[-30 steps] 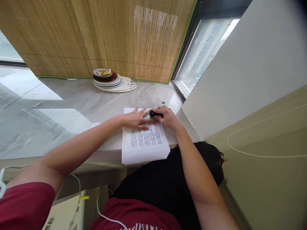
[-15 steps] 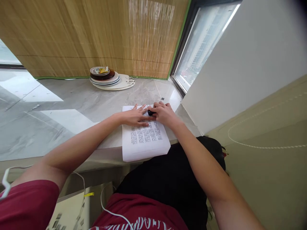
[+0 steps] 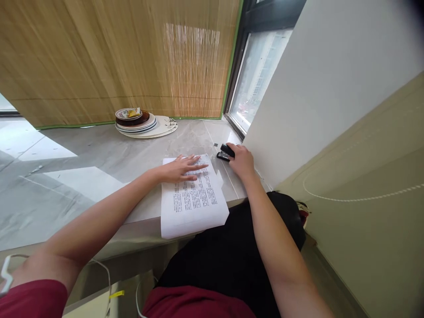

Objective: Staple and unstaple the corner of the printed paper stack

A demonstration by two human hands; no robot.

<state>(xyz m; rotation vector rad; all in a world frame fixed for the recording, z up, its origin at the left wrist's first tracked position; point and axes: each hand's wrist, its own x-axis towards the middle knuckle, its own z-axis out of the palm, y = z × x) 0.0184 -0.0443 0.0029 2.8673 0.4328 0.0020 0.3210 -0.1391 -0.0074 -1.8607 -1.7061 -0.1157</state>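
Printed sheets of paper lie on the grey marble sill, their near end hanging over the front edge. My left hand rests flat on the upper part of the sheets with its fingers spread. To the right of the paper, my right hand grips a black stapler near the wall. The stapler's jaws are apart and point left. A small dark piece, perhaps a strip of staples, lies just beyond the stapler.
A stack of plates stands at the back of the marble sill, in front of a bamboo blind. The window frame and a white wall bound the right side. A white cable hangs below left.
My right hand has moved off the paper to the right, carrying the stapler. My left hand stays flat on the sheets. The view has shifted slightly.
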